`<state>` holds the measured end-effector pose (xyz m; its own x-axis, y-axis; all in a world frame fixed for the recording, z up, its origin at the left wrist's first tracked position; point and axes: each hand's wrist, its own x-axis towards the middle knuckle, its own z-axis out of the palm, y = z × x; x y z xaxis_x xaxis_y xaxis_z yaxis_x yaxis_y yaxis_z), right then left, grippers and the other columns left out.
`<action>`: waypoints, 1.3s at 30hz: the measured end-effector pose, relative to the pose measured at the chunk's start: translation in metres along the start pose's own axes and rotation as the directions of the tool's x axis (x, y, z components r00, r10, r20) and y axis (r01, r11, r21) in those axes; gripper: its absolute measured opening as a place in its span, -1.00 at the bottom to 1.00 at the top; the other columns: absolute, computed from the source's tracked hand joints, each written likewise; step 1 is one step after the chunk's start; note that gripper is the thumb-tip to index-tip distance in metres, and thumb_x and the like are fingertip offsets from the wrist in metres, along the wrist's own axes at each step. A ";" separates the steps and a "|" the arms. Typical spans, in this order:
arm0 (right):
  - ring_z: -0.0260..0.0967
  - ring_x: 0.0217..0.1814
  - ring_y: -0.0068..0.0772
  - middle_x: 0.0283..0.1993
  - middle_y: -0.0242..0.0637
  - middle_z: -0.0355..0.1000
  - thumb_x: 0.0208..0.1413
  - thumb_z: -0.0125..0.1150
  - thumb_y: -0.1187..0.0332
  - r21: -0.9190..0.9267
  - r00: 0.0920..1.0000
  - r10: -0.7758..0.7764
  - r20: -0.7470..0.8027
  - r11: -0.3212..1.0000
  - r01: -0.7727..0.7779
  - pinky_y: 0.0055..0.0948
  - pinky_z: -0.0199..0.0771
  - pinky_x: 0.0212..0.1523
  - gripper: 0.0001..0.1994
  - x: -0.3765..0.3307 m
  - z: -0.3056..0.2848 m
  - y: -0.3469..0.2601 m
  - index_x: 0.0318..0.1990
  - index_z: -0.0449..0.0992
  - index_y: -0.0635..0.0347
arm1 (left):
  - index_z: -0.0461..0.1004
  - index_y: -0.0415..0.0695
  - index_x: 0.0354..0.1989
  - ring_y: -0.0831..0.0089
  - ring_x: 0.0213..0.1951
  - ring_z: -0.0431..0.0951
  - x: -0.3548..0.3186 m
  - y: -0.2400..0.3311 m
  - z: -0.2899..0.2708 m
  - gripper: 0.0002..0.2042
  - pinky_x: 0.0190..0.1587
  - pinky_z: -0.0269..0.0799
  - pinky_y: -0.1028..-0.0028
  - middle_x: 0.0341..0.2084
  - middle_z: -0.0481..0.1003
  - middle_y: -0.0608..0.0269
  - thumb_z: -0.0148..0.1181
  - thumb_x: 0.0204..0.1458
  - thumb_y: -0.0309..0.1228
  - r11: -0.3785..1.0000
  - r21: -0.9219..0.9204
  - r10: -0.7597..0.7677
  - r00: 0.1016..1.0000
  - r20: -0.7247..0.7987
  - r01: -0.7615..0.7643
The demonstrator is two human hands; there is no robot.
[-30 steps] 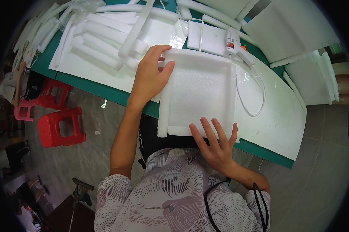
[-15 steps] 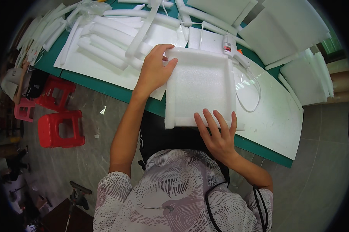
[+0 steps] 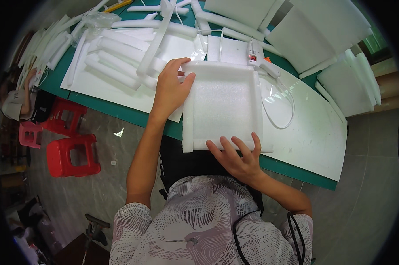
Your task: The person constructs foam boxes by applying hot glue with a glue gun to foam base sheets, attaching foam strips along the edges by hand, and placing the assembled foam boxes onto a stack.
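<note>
A shallow white foam tray point(image 3: 226, 104) with raised strips along its sides lies at the table's near edge, partly overhanging it. My left hand point(image 3: 171, 90) grips the far end of its left wall, thumb on the inner side and fingers over the far corner. Spread fingers of my right hand point(image 3: 240, 160) rest against the near wall strip, which they partly cover. Just beyond the tray's far right corner lies a white hot glue gun point(image 3: 262, 62), its cord looping down the right side.
Several white foam strips point(image 3: 115, 70) lie on a white board to the left. Foam sheets point(image 3: 319, 35) stand at the far right. Red stools point(image 3: 73, 155) are on the floor at left, near another person point(image 3: 16, 104). The green table edge point(image 3: 292, 173) runs in front of me.
The view has shifted slightly. My right hand has slid a little left along the tray's near wall. My left hand keeps its hold.
</note>
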<state>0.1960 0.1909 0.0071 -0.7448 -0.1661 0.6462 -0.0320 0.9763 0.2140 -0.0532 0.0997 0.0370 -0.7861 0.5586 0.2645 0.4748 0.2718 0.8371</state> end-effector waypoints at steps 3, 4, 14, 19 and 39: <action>0.19 0.17 -0.44 0.08 -0.50 0.30 0.11 0.26 0.25 -0.044 0.999 -0.035 0.018 0.998 0.035 0.04 0.22 0.29 -0.67 -0.003 0.003 -0.002 0.05 0.60 -0.31 | 0.42 -0.17 0.13 0.14 -0.05 0.58 -0.001 0.001 0.000 -0.59 -0.16 0.58 0.38 0.09 0.44 0.07 0.22 0.07 -0.45 1.000 -0.004 -0.005 1.000 -0.007 0.005; 0.21 0.15 -0.46 0.06 -0.51 0.32 0.10 0.27 0.25 -0.048 0.999 -0.045 0.020 0.998 0.045 -0.05 0.25 0.27 -0.67 -0.004 0.003 -0.002 0.05 0.61 -0.31 | 0.42 -0.16 0.13 0.14 -0.04 0.58 -0.002 0.003 0.000 -0.59 -0.16 0.58 0.39 0.10 0.43 0.07 0.22 0.07 -0.46 1.000 -0.005 -0.010 1.000 -0.010 0.010; 0.30 0.02 -0.55 0.04 -0.58 0.39 0.17 0.14 0.35 -0.038 0.997 -0.074 0.005 0.997 0.074 -0.41 0.36 0.11 -0.61 -0.005 0.007 0.002 0.16 0.55 -0.26 | 0.43 -0.24 0.09 0.15 -0.06 0.57 -0.002 0.007 0.002 -0.62 -0.18 0.64 0.37 0.03 0.44 0.02 0.21 0.06 -0.52 1.000 -0.010 -0.020 1.000 -0.018 0.020; 0.30 0.03 -0.53 0.06 -0.59 0.38 0.18 0.10 0.36 -0.035 0.997 -0.072 -0.003 0.997 0.072 -0.41 0.37 0.11 -0.60 -0.004 0.006 0.004 0.16 0.55 -0.26 | 0.42 -0.16 0.15 0.12 0.04 0.51 -0.002 0.008 0.000 -0.59 -0.16 0.57 0.40 0.11 0.42 0.09 0.22 0.09 -0.47 0.997 -0.035 -0.072 0.997 0.006 0.072; 0.32 -0.03 -0.52 0.02 -0.62 0.39 0.15 0.09 0.36 -0.001 0.998 -0.067 -0.008 0.998 0.067 -0.50 0.40 -0.01 -0.59 -0.002 0.008 0.007 0.14 0.56 -0.26 | 0.41 -0.17 0.14 0.12 0.04 0.50 -0.003 0.007 0.000 -0.60 -0.16 0.57 0.40 0.11 0.41 0.11 0.22 0.10 -0.49 0.996 -0.051 -0.075 0.997 0.011 0.075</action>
<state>0.1917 0.1986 0.0017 -0.7358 -0.2317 0.6363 -0.0812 0.9630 0.2569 -0.0476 0.1005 0.0425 -0.8150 0.5453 0.1959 0.3937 0.2731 0.8777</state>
